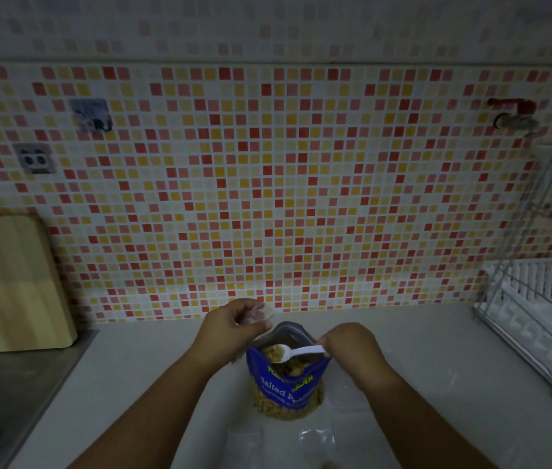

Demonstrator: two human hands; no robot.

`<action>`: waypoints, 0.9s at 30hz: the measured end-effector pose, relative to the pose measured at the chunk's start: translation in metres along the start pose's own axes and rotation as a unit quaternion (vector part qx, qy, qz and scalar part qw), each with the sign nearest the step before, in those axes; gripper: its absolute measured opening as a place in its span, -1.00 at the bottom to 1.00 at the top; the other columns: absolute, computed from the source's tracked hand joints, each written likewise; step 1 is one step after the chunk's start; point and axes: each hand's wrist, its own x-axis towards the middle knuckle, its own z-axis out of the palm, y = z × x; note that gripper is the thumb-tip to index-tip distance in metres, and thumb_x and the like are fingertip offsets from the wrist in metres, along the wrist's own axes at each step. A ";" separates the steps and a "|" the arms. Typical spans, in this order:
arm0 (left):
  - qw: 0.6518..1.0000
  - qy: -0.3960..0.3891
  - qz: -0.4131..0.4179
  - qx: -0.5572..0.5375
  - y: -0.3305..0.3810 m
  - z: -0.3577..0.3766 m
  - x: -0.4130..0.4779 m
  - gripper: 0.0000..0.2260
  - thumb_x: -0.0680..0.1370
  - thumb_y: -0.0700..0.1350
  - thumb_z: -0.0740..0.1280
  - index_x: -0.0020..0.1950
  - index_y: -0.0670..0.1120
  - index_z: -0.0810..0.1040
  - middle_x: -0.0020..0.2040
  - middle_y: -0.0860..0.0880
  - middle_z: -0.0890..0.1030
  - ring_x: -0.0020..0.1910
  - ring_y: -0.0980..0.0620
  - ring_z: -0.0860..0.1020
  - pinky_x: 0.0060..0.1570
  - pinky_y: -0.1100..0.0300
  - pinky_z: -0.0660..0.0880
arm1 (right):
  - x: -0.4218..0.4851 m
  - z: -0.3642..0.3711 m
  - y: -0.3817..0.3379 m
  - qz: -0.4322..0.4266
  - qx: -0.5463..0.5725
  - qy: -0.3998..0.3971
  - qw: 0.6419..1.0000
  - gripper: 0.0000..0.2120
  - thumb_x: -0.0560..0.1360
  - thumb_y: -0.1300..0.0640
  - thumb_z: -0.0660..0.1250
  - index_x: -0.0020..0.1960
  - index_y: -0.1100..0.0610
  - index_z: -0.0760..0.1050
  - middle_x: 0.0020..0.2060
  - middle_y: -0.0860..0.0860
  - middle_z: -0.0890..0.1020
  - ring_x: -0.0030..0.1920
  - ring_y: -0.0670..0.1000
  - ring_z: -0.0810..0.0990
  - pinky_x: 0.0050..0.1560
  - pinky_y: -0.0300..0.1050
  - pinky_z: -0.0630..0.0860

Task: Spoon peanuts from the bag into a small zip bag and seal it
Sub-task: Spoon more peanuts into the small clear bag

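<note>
Centrally, low in the frame, the blue peanut bag [286, 380] is stood open on the desk [139, 384]. A white spoon [296, 353] is pinched by the right hand [349, 346], its bowl lowered into the bag's mouth. Clear plastic [261, 314], too blurred to identify, is gripped in the curled left hand [230, 328] just above the bag's rim.

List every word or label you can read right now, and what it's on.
"Salted Peanu…": white, on the front of the blue peanut bag; the ending is hidden by a crease.
"TO…" and "…DEN": yellow, above it on that bag; the middle is folded away.
Smaller line beneath: too blurred.
Upper wall sticker and lower wall sticker: blurred, unreadable.
</note>
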 end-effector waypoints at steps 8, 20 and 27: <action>0.994 -0.036 0.017 0.105 0.002 0.000 -0.004 -0.65 0.39 -0.07 0.49 0.15 0.06 0.54 -0.03 0.15 0.58 -0.04 0.17 0.54 -0.20 0.40 0.45 | 0.008 -0.041 0.002 0.080 -0.121 -0.162 0.976 -0.61 0.61 0.13 0.09 0.43 0.11 0.28 0.37 0.13 0.39 0.12 0.05 0.43 0.13 -0.12 0.35; 0.963 -0.085 0.095 0.238 0.015 0.013 -0.005 -0.65 0.36 0.00 0.48 0.13 0.05 0.58 0.02 0.10 0.61 0.00 0.11 0.52 0.02 0.15 0.52 | -0.005 -0.070 -0.003 0.053 -0.186 -0.121 0.974 -0.59 0.60 0.14 0.10 0.45 0.09 0.23 0.13 0.10 0.40 0.03 0.04 0.40 0.10 -0.12 0.37; 0.965 -0.094 0.084 0.230 0.014 0.029 -0.003 -0.68 0.35 0.01 0.48 0.09 0.09 0.58 -0.02 0.09 0.63 -0.04 0.10 0.55 -0.02 0.09 0.57 | -0.030 -0.055 -0.019 -0.123 -0.050 0.075 0.988 -0.74 0.55 0.17 0.18 0.14 0.10 0.59 0.05 0.06 0.62 -0.03 0.04 0.54 0.01 -0.10 0.50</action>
